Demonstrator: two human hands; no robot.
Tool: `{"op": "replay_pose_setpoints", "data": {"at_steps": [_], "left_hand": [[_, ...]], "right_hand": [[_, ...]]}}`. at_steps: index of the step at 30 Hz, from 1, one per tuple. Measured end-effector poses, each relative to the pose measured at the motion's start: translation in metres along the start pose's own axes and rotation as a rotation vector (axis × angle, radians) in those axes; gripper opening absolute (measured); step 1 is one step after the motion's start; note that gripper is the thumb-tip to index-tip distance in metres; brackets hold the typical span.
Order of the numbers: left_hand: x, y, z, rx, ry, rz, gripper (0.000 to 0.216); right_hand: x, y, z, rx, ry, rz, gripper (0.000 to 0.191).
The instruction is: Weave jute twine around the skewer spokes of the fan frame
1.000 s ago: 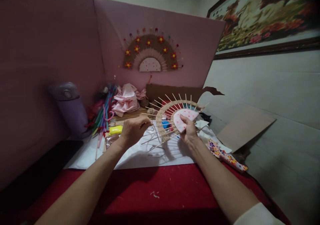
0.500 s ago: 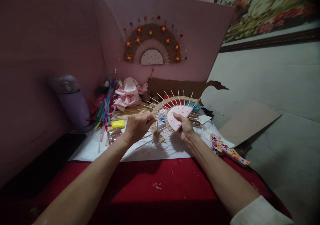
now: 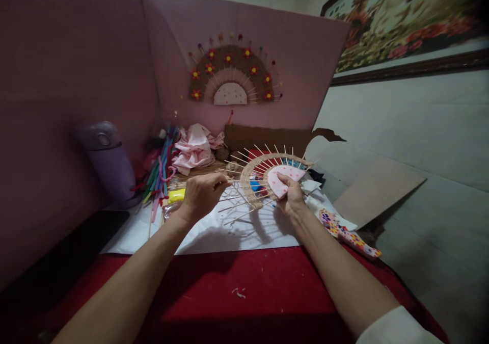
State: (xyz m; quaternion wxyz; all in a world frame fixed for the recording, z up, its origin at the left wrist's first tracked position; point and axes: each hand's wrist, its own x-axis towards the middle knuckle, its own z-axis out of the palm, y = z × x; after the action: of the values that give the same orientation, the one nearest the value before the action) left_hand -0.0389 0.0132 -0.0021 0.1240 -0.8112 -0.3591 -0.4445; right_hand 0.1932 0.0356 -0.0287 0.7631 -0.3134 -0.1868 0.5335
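In the head view my right hand (image 3: 292, 193) grips a half-round woven fan (image 3: 250, 181) by its pink dotted centre piece (image 3: 284, 177), thumb on top. Thin wooden sticks radiate from that centre, and tan twine is woven round them in an arched band. My left hand (image 3: 204, 193) is closed in a pinch just left of the band, close to the stick ends. A thin strand of twine runs between its fingertips and the fan; part of it is hard to make out.
A finished-looking fan with red flowers (image 3: 257, 82) hangs on the pink board behind. At left stand a purple bottle (image 3: 112, 168) and colourful pipe cleaners (image 3: 157, 173). Crumpled pink cloth (image 3: 194, 148), a yellow packet (image 3: 177, 196) and flowered fabric (image 3: 353, 239) lie around the white sheet (image 3: 206, 237).
My left hand has moved left, away from the woven band, drawing the twine out. The fan in my right hand has shifted slightly right and down in view.
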Motion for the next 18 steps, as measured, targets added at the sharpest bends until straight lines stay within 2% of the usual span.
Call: {"op": "replay_pose_setpoints", "data": {"at_steps": [6, 14, 18], "left_hand": [[0.0005, 0.001, -0.0006, -0.004, 0.107, 0.002, 0.015], [-0.001, -0.0005, 0.0038, -0.085, 0.222, -0.038, 0.017], [-0.0021, 0.0001, 0.0059, -0.121, 0.233, -0.054, 0.015]], "right_hand": [[0.0046, -0.0045, -0.0071, 0.068, -0.016, 0.005, 0.014], [0.005, -0.0061, -0.0109, 0.117, 0.031, 0.024, 0.015], [0.0022, -0.0064, -0.0095, 0.105, 0.013, 0.04, 0.017]]}}
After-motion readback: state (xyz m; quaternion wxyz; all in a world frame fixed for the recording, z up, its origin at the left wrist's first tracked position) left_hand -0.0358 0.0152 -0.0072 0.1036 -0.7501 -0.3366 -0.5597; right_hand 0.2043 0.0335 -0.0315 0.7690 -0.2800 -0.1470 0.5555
